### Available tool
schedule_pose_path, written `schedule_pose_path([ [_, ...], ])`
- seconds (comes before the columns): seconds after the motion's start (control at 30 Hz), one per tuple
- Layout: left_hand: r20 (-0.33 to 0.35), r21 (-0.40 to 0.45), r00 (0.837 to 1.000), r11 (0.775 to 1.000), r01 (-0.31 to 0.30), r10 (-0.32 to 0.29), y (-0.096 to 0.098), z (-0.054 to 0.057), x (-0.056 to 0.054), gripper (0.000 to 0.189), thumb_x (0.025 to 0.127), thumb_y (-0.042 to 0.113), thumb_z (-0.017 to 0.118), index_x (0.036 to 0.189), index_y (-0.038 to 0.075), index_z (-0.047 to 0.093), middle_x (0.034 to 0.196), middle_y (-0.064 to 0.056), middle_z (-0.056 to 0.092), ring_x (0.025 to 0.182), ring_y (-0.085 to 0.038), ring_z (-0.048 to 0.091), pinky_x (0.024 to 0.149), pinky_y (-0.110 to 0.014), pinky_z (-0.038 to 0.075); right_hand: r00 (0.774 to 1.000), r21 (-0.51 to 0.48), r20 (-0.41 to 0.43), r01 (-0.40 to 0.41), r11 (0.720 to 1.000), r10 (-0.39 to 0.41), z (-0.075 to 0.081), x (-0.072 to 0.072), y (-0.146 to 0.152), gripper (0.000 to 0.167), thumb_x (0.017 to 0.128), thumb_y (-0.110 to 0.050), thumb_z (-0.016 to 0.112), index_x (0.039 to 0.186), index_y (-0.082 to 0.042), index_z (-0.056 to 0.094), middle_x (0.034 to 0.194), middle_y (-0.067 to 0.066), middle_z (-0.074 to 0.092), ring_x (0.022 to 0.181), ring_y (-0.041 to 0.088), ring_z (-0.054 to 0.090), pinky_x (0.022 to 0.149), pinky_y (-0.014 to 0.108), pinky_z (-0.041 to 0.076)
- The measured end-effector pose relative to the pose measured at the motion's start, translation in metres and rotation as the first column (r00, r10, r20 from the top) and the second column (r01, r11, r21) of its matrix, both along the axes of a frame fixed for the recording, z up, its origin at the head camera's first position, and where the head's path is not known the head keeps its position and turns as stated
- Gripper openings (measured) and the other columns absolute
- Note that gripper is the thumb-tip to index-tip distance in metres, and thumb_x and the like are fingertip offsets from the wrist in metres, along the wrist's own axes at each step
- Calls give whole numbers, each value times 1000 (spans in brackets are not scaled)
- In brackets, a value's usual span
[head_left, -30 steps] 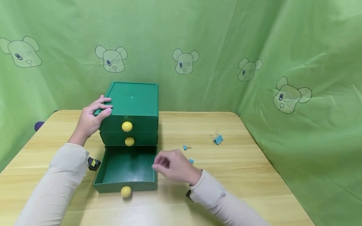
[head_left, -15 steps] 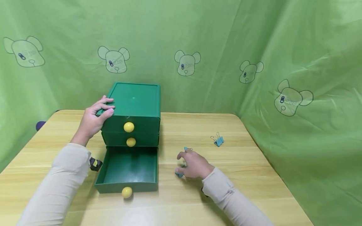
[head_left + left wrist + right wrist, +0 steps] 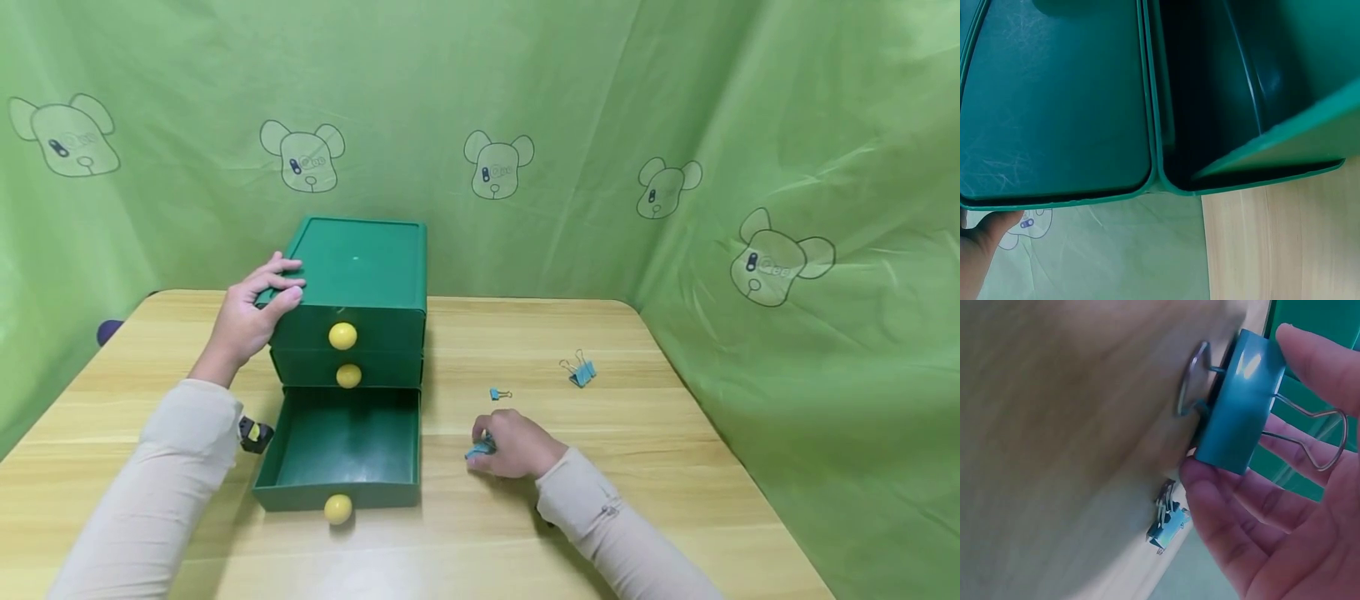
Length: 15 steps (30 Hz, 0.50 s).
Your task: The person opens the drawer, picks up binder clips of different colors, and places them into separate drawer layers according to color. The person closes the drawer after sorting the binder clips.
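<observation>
My left hand point(image 3: 247, 317) rests on the left top edge of a green drawer cabinet point(image 3: 356, 262), fingers on its top and thumb near the front corner. The cabinet's bottom drawer point(image 3: 337, 498) is pulled out, with a bare floor showing inside. To the right of that drawer, my right hand point(image 3: 519, 446) pinches a blue binder clip point(image 3: 1242, 403) by its ends between thumb and fingers, low over the table. Both wire handles of the clip stand out from its body. A small blue binder clip point(image 3: 495, 394) lies just behind the right hand.
A larger blue binder clip point(image 3: 581, 372) sits farther back on the right of the wooden table point(image 3: 637, 517). Two upper drawers with yellow knobs point(image 3: 342, 336) are pushed in. Green curtain point(image 3: 585, 83) hangs behind and at the sides.
My right hand has moved right from beside the open drawer, down to the table, and has taken hold of the binder clip there. The left hand stays on the cabinet.
</observation>
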State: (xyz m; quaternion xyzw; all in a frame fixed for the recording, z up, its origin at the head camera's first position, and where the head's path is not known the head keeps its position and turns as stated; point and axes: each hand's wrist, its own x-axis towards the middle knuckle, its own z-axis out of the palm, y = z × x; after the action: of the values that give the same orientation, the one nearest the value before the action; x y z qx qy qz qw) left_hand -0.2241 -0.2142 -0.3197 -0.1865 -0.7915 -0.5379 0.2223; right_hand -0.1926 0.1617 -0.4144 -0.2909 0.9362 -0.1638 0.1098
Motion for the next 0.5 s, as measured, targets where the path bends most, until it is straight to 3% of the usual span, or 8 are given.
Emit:
schedule_pose_path([
  [0.33, -7, 4, 1000, 1000, -5, 5, -5, -13, -12, 29, 94, 9, 59, 111, -15, 60, 140, -24, 48, 144, -30, 22, 116, -47, 12, 998, -68, 46, 44, 997, -41, 1, 1, 2, 36, 85, -27, 76, 106, -1, 64, 70, -4, 57, 55, 7, 54, 63, 27, 47],
  [0.5, -10, 4, 1000, 1000, -10, 10, -7, -14, -14, 28, 93, 8, 60, 110, -15, 60, 139, -25, 48, 144, -30, 22, 116, -47, 13, 999, -85, 21, 42, 995, -41, 3, -3, 2, 38, 85, -28, 76, 109, 0, 64, 76, -1, 59, 63, 9, 53, 66, 28, 48],
])
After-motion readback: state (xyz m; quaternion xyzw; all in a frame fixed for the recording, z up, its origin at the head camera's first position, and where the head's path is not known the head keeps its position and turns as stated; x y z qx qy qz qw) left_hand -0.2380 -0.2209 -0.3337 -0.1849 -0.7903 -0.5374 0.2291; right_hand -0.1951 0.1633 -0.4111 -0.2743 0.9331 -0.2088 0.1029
